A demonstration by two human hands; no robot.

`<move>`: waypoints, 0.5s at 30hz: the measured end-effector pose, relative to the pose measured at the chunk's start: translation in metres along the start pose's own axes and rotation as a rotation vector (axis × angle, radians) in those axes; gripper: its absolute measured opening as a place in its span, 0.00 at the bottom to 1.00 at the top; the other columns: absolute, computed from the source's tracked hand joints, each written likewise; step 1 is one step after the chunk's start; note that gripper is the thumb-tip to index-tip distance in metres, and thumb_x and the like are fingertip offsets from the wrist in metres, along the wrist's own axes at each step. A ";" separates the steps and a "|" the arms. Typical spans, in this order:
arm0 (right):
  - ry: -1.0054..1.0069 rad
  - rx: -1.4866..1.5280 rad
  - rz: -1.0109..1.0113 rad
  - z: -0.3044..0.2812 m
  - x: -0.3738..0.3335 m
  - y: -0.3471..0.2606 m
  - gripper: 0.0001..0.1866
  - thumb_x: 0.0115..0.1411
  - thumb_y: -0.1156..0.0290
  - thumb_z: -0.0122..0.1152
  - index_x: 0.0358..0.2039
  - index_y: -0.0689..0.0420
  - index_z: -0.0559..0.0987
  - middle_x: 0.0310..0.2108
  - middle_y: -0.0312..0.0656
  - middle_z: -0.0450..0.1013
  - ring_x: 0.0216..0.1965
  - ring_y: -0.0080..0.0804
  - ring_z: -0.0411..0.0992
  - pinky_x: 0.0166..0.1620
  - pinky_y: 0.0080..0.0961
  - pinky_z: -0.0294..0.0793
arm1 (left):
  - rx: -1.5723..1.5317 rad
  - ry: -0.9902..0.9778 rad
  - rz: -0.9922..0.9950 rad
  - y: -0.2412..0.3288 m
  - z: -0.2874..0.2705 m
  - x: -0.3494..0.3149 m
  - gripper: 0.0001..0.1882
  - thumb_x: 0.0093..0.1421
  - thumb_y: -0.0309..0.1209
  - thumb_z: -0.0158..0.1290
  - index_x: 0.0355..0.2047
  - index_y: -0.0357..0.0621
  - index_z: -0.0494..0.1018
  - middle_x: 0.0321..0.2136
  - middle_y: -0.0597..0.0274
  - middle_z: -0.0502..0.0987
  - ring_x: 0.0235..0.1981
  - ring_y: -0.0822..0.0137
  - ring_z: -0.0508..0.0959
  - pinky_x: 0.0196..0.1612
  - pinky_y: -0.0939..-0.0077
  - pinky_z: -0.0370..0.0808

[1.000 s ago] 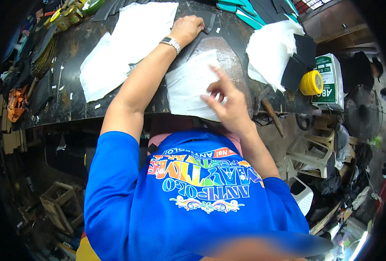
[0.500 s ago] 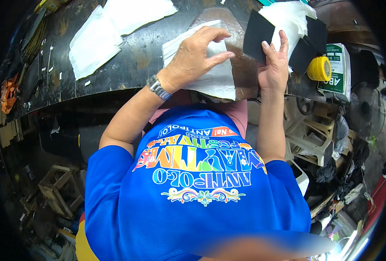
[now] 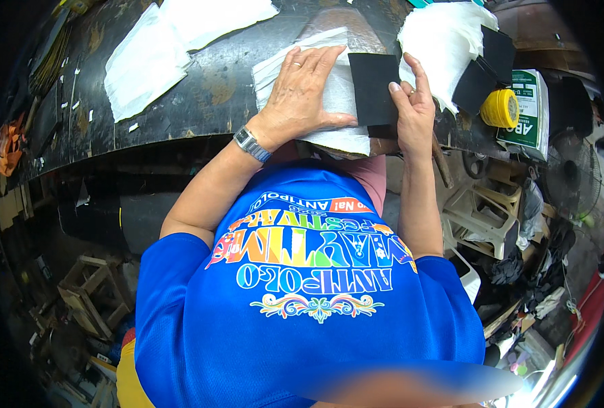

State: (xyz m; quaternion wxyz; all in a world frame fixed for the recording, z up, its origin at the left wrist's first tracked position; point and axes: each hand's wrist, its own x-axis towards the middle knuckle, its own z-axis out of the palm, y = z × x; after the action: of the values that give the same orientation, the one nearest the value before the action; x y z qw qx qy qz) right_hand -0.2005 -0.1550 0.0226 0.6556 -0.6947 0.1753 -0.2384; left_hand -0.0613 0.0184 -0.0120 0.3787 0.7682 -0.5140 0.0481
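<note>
My left hand lies with its fingers stretched out on a white sheet at the front of the table. Its thumb points right, towards a flat black rectangular piece. My right hand pinches that piece by its right edge, thumb on top. The black piece lies over the right part of the white sheet. Beneath both, a brown board shows at the far side. I cannot tell whether the black piece is cloth or another sheet material.
More white sheets lie at the left and back. To the right are a white crumpled pile, other black pieces, a yellow round container and a green and white can. A plastic stool stands below the table edge.
My right hand has brought the black piece left and down over the white sheet. My left hand has turned and flattened onto the sheet, its fingers now pointing away.
</note>
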 end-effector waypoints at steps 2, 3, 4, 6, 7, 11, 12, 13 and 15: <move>0.029 -0.020 -0.002 0.003 0.001 0.000 0.30 0.69 0.82 0.53 0.71 0.57 0.62 0.37 0.38 0.78 0.37 0.15 0.73 0.41 0.14 0.75 | -0.003 0.001 0.001 0.000 0.000 0.000 0.58 0.43 0.57 0.72 0.70 0.48 0.59 0.62 0.48 0.70 0.66 0.50 0.66 0.74 0.47 0.52; 0.022 -0.026 -0.016 0.004 0.002 0.001 0.30 0.69 0.82 0.53 0.70 0.57 0.63 0.36 0.38 0.78 0.36 0.15 0.73 0.40 0.13 0.74 | 0.002 -0.004 0.001 0.000 0.000 0.000 0.58 0.43 0.57 0.72 0.70 0.48 0.60 0.62 0.49 0.70 0.66 0.51 0.66 0.74 0.47 0.52; 0.051 -0.052 0.003 0.004 0.002 0.002 0.29 0.69 0.82 0.53 0.70 0.57 0.64 0.33 0.35 0.76 0.34 0.14 0.71 0.38 0.13 0.72 | 0.007 -0.011 -0.001 0.000 0.000 0.000 0.57 0.43 0.56 0.72 0.69 0.48 0.61 0.62 0.49 0.70 0.66 0.51 0.66 0.74 0.47 0.52; 0.064 -0.088 0.006 0.004 0.003 0.004 0.29 0.68 0.82 0.54 0.69 0.58 0.66 0.29 0.31 0.72 0.31 0.12 0.67 0.35 0.12 0.69 | 0.033 -0.027 0.010 -0.001 0.000 0.000 0.55 0.43 0.57 0.72 0.68 0.49 0.63 0.61 0.51 0.70 0.66 0.51 0.66 0.74 0.47 0.53; 0.067 -0.108 0.013 0.004 0.003 0.005 0.28 0.68 0.82 0.54 0.69 0.58 0.66 0.27 0.29 0.69 0.29 0.12 0.65 0.33 0.13 0.67 | 0.050 -0.035 0.015 -0.001 0.000 -0.001 0.55 0.43 0.57 0.72 0.68 0.50 0.64 0.61 0.52 0.70 0.66 0.52 0.66 0.74 0.47 0.53; 0.076 -0.146 -0.005 0.003 0.004 0.008 0.27 0.68 0.81 0.55 0.68 0.58 0.68 0.23 0.25 0.62 0.26 0.11 0.59 0.30 0.13 0.61 | 0.068 -0.045 0.022 0.000 0.001 -0.001 0.51 0.44 0.58 0.71 0.67 0.55 0.67 0.61 0.53 0.69 0.66 0.52 0.66 0.74 0.46 0.53; 0.085 -0.145 -0.002 0.003 0.004 0.008 0.27 0.68 0.81 0.55 0.67 0.58 0.68 0.23 0.25 0.61 0.26 0.10 0.59 0.29 0.13 0.60 | 0.067 -0.043 0.028 -0.001 0.001 -0.001 0.50 0.45 0.58 0.71 0.66 0.56 0.67 0.60 0.53 0.70 0.66 0.52 0.66 0.74 0.46 0.53; 0.084 -0.160 -0.008 0.004 0.004 0.008 0.27 0.68 0.81 0.55 0.67 0.58 0.68 0.23 0.25 0.61 0.26 0.11 0.59 0.29 0.13 0.60 | 0.075 -0.048 0.030 -0.001 0.001 -0.001 0.49 0.45 0.58 0.71 0.66 0.57 0.68 0.60 0.53 0.70 0.66 0.52 0.66 0.74 0.45 0.53; 0.082 -0.172 -0.008 0.005 0.004 0.007 0.27 0.68 0.81 0.55 0.67 0.58 0.68 0.23 0.25 0.62 0.26 0.11 0.59 0.29 0.13 0.59 | 0.086 -0.050 0.043 -0.001 0.001 -0.001 0.48 0.46 0.58 0.70 0.66 0.58 0.68 0.61 0.53 0.69 0.66 0.51 0.65 0.74 0.45 0.53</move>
State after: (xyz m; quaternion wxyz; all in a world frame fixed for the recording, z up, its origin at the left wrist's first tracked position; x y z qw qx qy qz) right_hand -0.1945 -0.1537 0.0154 0.5848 -0.7388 0.2192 -0.2533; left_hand -0.0611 0.0187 -0.0136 0.3314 0.7733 -0.5373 0.0589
